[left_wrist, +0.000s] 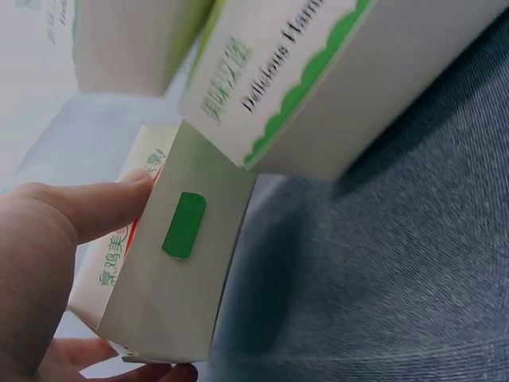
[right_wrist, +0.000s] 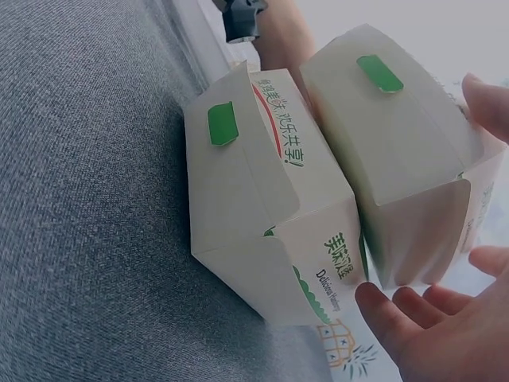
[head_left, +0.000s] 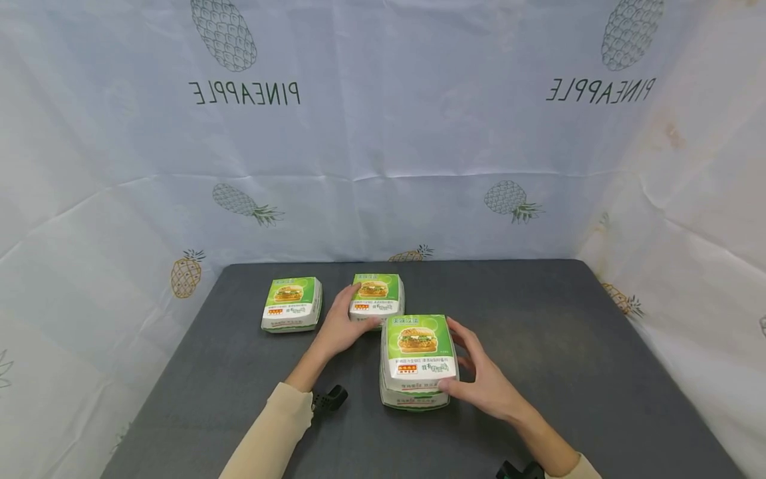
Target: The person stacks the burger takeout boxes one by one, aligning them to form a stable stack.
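My left hand (head_left: 342, 327) grips a green-and-white burger box (head_left: 377, 293) at the back middle. Its thumb lies against the front side; other fingers reach the far side in the left wrist view. Nearer me, two such boxes stand stacked, the upper burger box (head_left: 419, 349) slightly offset on the lower burger box (head_left: 414, 400). At the stack's right side is my right hand (head_left: 485, 379), its thumb at the upper box's front corner and its fingers along the right side. In the right wrist view those fingers look loosely spread; firm contact is unclear.
Another burger box (head_left: 292, 304) sits at the back left of the dark table (head_left: 538, 319). A white cloth (head_left: 383, 146) printed with pineapples hangs behind and around the table. Each wrist wears a black camera strap (head_left: 330, 398).
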`<state>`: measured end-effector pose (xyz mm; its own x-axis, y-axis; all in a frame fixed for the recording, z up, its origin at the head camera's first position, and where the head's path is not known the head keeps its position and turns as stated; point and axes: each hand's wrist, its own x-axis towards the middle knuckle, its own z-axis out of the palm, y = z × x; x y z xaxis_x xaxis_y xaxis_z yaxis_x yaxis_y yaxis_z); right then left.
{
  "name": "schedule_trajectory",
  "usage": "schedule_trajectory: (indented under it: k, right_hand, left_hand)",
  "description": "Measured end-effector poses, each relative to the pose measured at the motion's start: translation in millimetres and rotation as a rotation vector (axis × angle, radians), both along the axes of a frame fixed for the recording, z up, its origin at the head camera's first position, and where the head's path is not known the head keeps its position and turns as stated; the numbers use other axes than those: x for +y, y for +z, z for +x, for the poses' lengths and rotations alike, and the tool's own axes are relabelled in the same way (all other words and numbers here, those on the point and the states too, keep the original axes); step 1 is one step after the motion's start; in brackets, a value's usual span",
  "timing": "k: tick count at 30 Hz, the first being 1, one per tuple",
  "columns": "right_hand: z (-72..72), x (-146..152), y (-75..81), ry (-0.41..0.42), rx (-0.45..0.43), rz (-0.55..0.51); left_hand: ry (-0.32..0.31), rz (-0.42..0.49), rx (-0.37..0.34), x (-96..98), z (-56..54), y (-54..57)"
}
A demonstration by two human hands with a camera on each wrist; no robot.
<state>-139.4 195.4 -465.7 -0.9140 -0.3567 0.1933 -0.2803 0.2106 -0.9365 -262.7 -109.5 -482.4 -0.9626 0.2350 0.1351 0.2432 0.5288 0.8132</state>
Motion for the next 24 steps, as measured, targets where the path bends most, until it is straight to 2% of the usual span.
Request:
schedule_trajectory:
  k: [7,17,24]
  right_hand:
    - [0.3,0,1.2,-0.005,-0.001,0.004]
    - [0.8,0,2.1,0.004,-0.001,-0.002]
    - [0.8,0,2.5,0.004,0.003,0.001]
  left_hand:
    - [0.013,-0.016,0.043,0.8,8.7,19.1]
    - [0.009,0.028,0.093,-1.2,17.1,49.1]
    - [0.008,0.028,0.136,0.2,22.2,68.5]
